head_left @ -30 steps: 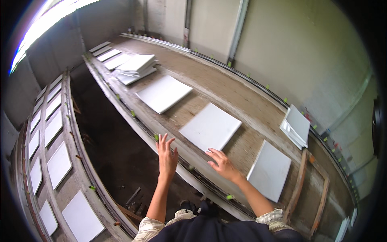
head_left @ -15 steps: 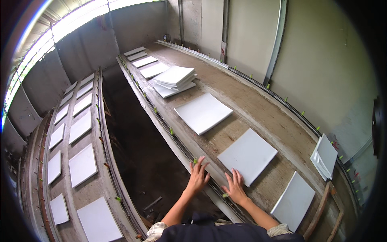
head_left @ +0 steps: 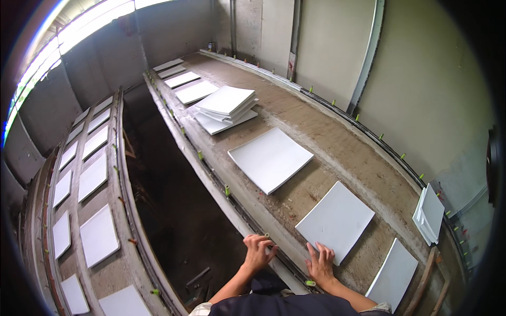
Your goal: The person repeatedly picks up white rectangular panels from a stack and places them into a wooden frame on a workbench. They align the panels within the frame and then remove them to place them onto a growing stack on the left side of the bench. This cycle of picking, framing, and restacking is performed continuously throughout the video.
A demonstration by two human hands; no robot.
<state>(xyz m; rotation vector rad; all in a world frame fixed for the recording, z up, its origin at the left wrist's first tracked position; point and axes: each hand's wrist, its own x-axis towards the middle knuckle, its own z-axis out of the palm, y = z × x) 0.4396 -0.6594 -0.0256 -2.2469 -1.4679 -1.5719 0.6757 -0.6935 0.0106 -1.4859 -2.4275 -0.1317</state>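
My left hand (head_left: 258,253) is over the near rail of the right-hand bench, beside a small pale green peg (head_left: 266,235). Its fingers are bent but the thumb stands apart, and I see nothing in it. My right hand (head_left: 320,265) is open, fingertips at the near corner of a flat white square sheet (head_left: 336,218); whether they press on it I cannot tell. Another white sheet (head_left: 271,160) lies farther along the bench, and one more (head_left: 392,278) lies to the right of my right hand.
A fanned stack of white sheets (head_left: 227,100) sits farther up the bench (head_left: 295,113). Several sheets lean in a bundle (head_left: 429,215) at the right wall. Beyond a dark gap (head_left: 179,210), a left bench (head_left: 76,224) carries two rows of sheets. Green pegs line the rails.
The view has shifted slightly, with the near sheets now lower in it. My left hand's fingers went from spread to bent. My right hand stays near the same sheet, its fingertips now over its corner.
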